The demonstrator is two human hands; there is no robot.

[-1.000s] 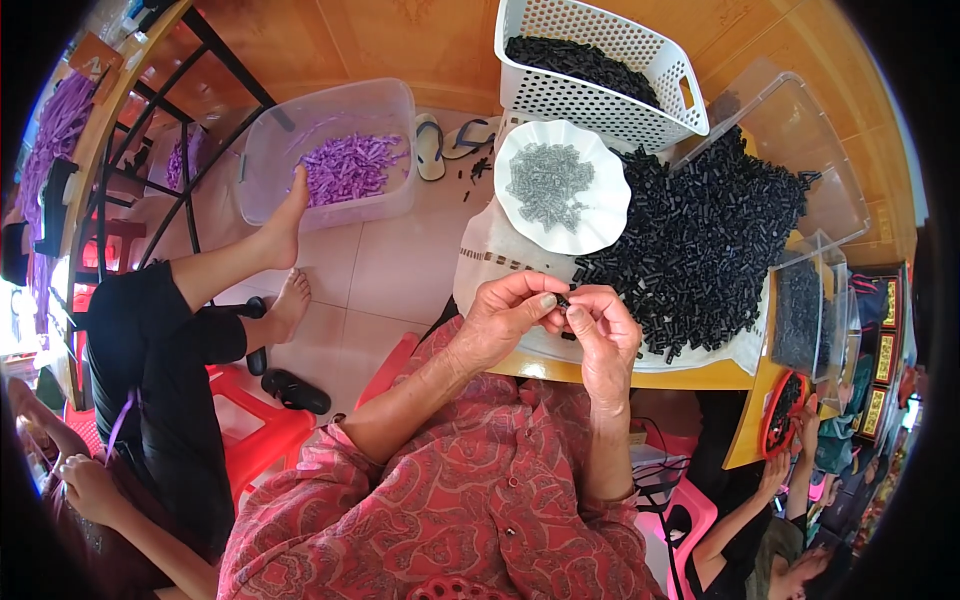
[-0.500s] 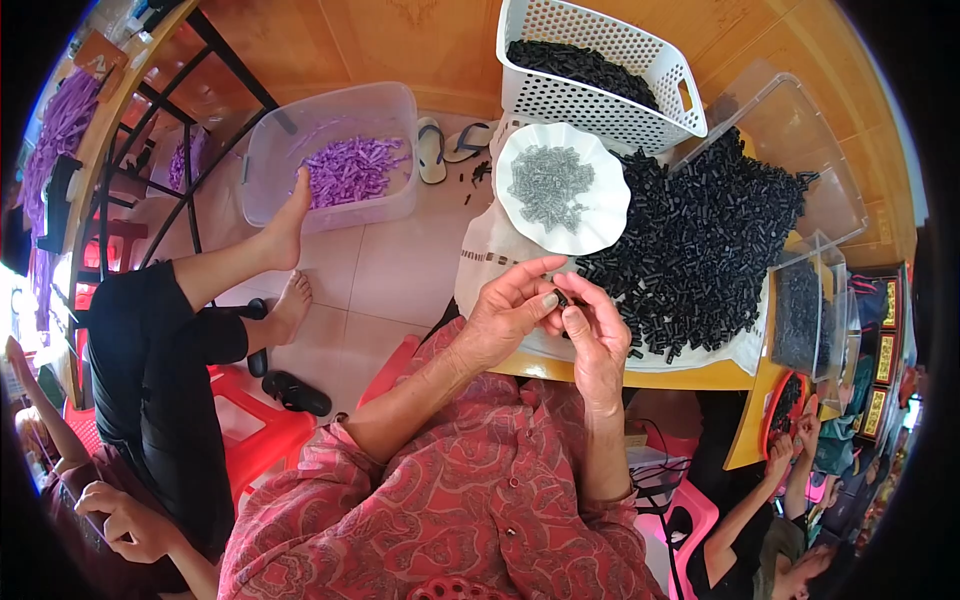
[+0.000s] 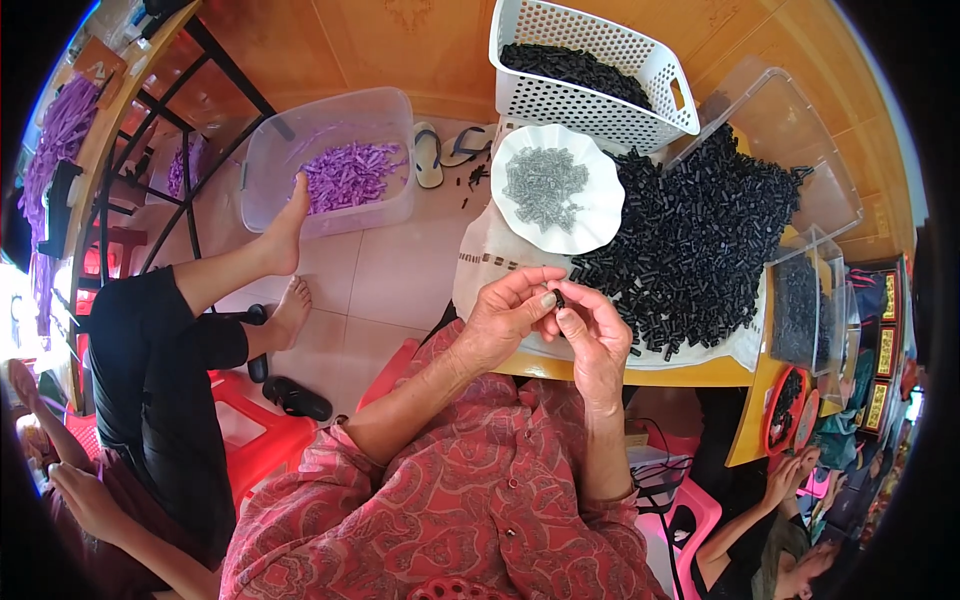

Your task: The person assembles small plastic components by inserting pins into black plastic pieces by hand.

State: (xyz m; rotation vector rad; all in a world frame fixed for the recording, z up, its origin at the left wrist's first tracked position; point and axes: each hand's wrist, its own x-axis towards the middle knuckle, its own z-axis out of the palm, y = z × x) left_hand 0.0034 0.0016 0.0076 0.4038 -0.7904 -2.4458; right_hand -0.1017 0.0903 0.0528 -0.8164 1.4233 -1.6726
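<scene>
Over the table's near edge, my left hand [image 3: 506, 310] and my right hand [image 3: 594, 332] meet, with thumbs and fingertips pinched together. Between them is one small black tube-shaped piece [image 3: 558, 298], partly hidden by the fingers; whether a second part is with it I cannot make out. Just beyond sits a white plate with a wavy rim [image 3: 600, 222], bearing many tiny clear-grey pieces [image 3: 545, 186]. To the right of my hands spreads a large heap of black pieces [image 3: 700, 250] on a pale cloth [image 3: 484, 246].
A white perforated basket [image 3: 590, 108] of black pieces stands behind the plate. Clear plastic bins [image 3: 815, 160] line the right side. On the floor at left, a translucent tub [image 3: 265, 190] contains purple strips. Co-workers sit on both sides; a red tray [image 3: 786, 410] lies at right.
My hands stay together, with the black piece turned slightly between the fingertips. At right, a co-worker's hands have dropped away from the red tray. The left co-worker's hand has shifted.
</scene>
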